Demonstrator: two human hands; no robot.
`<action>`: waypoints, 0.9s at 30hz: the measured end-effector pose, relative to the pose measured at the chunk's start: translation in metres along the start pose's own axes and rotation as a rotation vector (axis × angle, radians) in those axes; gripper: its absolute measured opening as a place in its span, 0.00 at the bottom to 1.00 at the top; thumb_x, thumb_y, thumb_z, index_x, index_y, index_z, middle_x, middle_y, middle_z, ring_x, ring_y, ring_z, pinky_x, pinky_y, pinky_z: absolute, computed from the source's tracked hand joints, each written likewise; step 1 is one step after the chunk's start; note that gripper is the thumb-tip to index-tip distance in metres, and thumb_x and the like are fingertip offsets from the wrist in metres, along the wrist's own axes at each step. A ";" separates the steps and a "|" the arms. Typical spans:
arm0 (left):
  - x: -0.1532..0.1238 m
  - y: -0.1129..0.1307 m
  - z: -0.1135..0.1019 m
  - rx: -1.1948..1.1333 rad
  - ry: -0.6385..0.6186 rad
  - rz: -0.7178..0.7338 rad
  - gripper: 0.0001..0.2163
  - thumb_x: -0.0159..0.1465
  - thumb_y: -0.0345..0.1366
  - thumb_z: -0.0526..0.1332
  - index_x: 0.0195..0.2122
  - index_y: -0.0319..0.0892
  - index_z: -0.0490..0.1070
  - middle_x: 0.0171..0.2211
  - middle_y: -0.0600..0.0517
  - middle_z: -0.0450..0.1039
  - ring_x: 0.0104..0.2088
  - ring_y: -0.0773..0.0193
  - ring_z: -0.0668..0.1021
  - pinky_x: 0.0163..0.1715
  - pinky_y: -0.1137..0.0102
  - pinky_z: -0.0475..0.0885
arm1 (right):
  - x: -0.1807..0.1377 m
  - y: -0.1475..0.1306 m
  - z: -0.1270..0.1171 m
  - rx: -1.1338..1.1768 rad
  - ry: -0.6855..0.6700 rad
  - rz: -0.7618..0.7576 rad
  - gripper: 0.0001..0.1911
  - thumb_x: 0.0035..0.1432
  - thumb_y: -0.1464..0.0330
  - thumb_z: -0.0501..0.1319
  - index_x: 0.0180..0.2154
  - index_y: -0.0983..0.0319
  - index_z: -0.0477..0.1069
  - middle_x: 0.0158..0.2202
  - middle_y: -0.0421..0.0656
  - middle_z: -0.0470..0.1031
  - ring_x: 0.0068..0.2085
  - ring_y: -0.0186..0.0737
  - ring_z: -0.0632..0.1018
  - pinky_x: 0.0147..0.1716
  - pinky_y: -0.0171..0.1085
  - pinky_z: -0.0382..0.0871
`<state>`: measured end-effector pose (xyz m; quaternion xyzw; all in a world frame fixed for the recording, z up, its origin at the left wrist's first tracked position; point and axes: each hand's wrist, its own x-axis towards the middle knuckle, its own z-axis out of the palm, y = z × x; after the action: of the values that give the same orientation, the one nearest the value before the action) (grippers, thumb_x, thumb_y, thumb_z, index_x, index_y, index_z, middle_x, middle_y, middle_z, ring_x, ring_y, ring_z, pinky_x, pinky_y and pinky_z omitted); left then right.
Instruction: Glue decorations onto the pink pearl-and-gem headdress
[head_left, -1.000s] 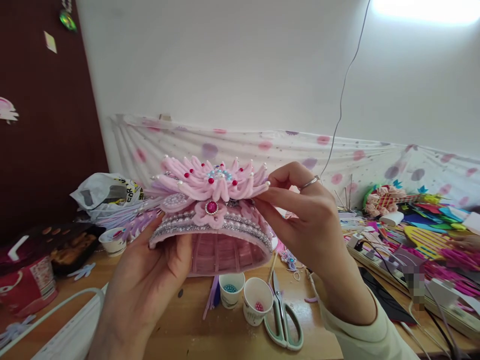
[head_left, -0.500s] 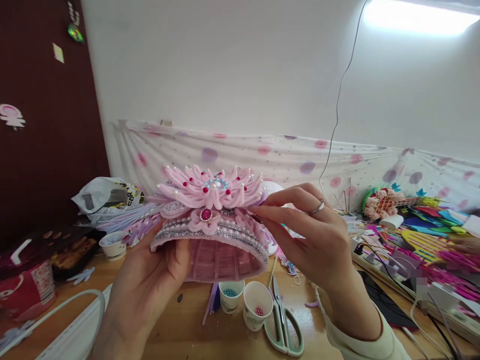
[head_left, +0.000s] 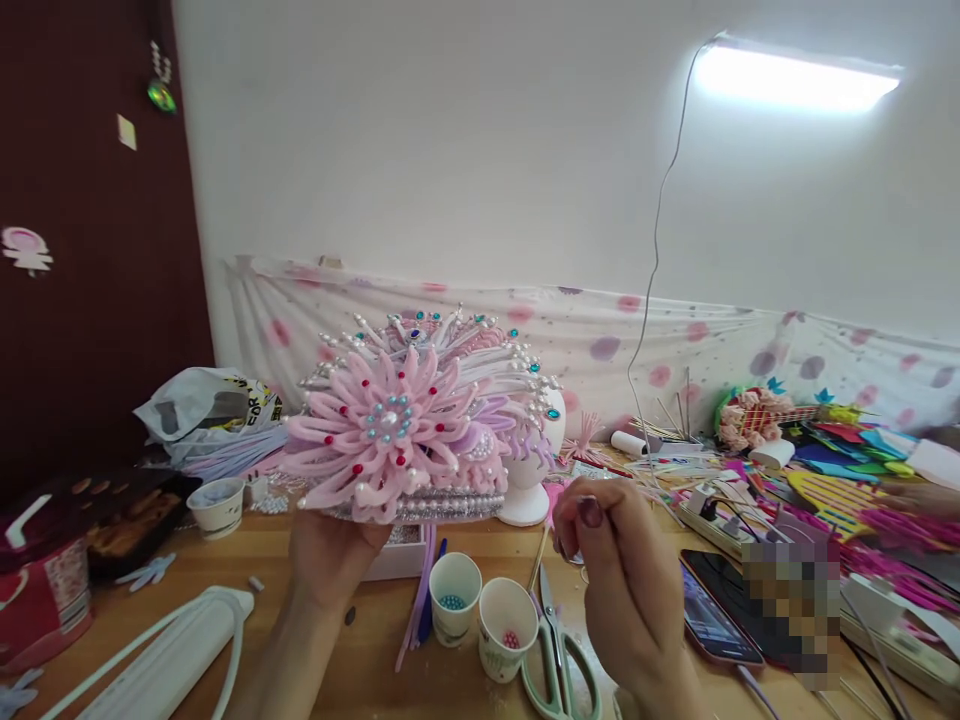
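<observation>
A pink floral headdress (head_left: pixel 420 430), made of fuzzy chenille stems with white pearls, red beads and blue gems, is held up at the middle. My left hand (head_left: pixel 330 560) grips it from below, fingers mostly hidden behind the band. Its large pink flower with a blue-and-white bead centre is turned toward me. Off to the right and apart from the headdress, my right hand (head_left: pixel 622 570) is closed with the thumb against curled fingers; whatever lies inside is hidden. Below stand a paper cup of blue beads (head_left: pixel 454 598) and a paper cup of pink beads (head_left: pixel 507 628), beside green-handled scissors (head_left: pixel 559 665).
Behind the headdress stands a white foam head (head_left: pixel 523 500). A power strip (head_left: pixel 712 525), a phone (head_left: pixel 716 610) and coloured craft pieces (head_left: pixel 855 445) lie to the right, where another person's hand (head_left: pixel 915 497) shows. A white lamp (head_left: pixel 172 650), a paper cup (head_left: pixel 216 507) and a red cup (head_left: pixel 45 600) are left.
The headdress has tipped so its flower and top face me rather than its hollow underside. My right hand has come off it, moved down and curled closed. The view has shifted slightly.
</observation>
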<state>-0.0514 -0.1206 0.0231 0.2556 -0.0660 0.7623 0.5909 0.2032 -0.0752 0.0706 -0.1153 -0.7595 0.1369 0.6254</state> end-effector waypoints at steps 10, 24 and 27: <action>-0.006 -0.002 -0.053 0.039 -0.070 0.114 0.25 0.62 0.37 0.53 0.61 0.52 0.70 0.47 0.46 0.82 0.44 0.52 0.84 0.46 0.58 0.78 | 0.023 -0.017 0.027 0.216 -0.111 0.239 0.10 0.66 0.67 0.56 0.47 0.58 0.72 0.27 0.37 0.74 0.23 0.30 0.74 0.19 0.28 0.66; -0.006 -0.004 -0.025 0.043 0.069 0.205 0.23 0.66 0.33 0.47 0.57 0.52 0.73 0.40 0.48 0.84 0.42 0.54 0.84 0.41 0.61 0.79 | 0.000 -0.023 0.053 0.186 0.058 0.246 0.12 0.62 0.72 0.59 0.47 0.59 0.73 0.31 0.40 0.78 0.26 0.33 0.80 0.21 0.29 0.75; -0.005 0.000 -0.022 0.005 0.017 0.122 0.22 0.65 0.31 0.48 0.53 0.50 0.77 0.38 0.46 0.84 0.41 0.52 0.85 0.41 0.59 0.80 | -0.006 -0.023 0.058 0.002 0.156 0.043 0.13 0.60 0.77 0.60 0.45 0.59 0.74 0.34 0.42 0.80 0.30 0.34 0.80 0.27 0.31 0.77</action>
<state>-0.0577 -0.1161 0.0019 0.2462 -0.0744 0.7992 0.5433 0.1474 -0.1026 0.0629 -0.1414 -0.7058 0.1416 0.6795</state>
